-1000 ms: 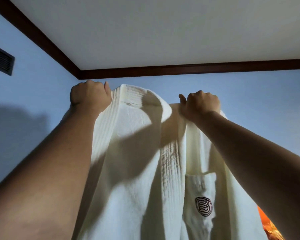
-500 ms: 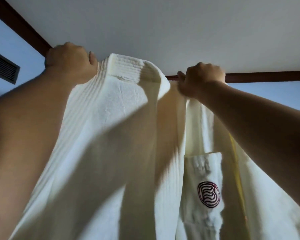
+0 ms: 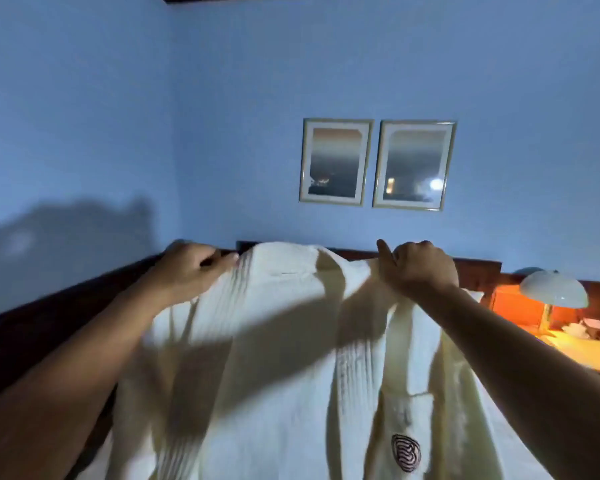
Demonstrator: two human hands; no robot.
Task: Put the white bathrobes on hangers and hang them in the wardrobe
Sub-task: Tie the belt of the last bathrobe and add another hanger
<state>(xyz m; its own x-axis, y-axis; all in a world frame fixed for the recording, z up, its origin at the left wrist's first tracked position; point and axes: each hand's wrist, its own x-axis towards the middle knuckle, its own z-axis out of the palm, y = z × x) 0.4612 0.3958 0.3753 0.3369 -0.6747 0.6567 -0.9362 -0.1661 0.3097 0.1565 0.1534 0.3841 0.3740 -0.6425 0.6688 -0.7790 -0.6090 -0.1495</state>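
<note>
White ribbed-collar bathrobe [image 3: 291, 358], a dark swirl emblem on its chest pocket, hangs spread between the two hands in front of a dark wooden headboard [image 3: 478, 268]. The left hand [image 3: 193, 268] curls its fingers over one shoulder edge. The right hand [image 3: 421, 270] is fisted on the other, thumb up. Both forearms reach forward, about level. Behind is a blue wall [image 3: 326, 64] with two framed pictures [image 3: 335, 161]. A white dome lamp [image 3: 553, 289] glows on the counter [image 3: 575, 348] at right.
</note>
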